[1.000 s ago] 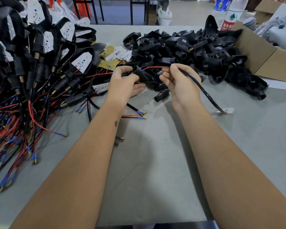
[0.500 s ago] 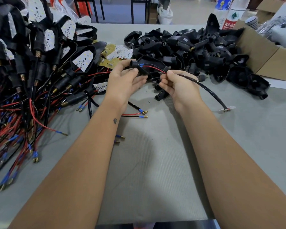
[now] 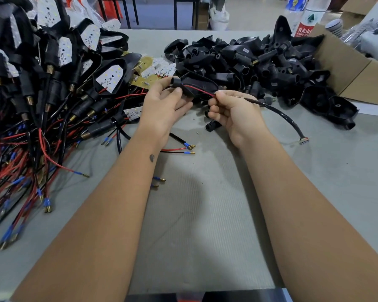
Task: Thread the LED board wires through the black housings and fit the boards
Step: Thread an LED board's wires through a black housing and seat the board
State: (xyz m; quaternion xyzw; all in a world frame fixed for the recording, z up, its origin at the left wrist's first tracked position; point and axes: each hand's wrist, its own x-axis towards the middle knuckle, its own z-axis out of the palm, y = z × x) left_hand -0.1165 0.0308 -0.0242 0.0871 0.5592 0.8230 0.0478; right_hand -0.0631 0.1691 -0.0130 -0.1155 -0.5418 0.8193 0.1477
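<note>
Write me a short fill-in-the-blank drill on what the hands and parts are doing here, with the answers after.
1. The left hand holds a black ____ above the table.
2. The right hand pinches the wire where its ____ lead enters that part.
3. The finished units are piled on the ____ side of the table.
4. The cardboard box sits at the far ____.

Answers: housing; red; left; right

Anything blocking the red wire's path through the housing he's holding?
Nothing visible. The left hand holds the black housing; the right hand pinches the red wire lying across its open cavity. Collar interior is hidden.
</note>
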